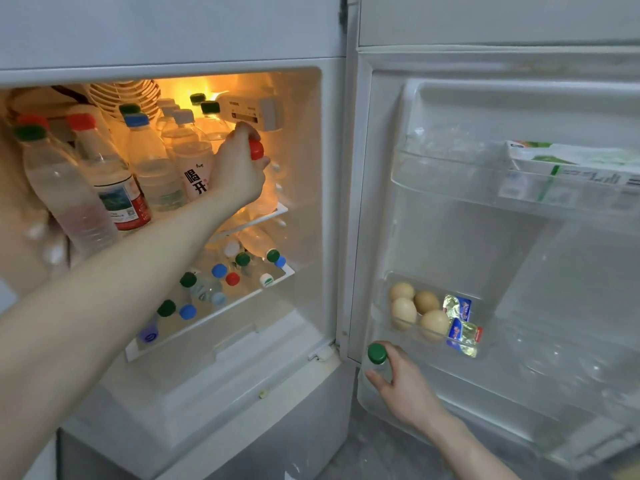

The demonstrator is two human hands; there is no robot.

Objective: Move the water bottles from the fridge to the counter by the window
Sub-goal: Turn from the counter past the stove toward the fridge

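The fridge stands open, its upper shelf packed with several clear water bottles with red, green, blue and white caps. My left hand reaches onto that shelf and grips the neck of a red-capped bottle at the shelf's right end. Lower down, more bottles stand on the second shelf, seen cap-up. My right hand holds a green-capped bottle by its neck at the bottom door rack; its body is mostly hidden.
The open door on the right carries a rack with a few eggs and foil packets, and an upper rack with a white and green carton. A crisper drawer sits below the shelves.
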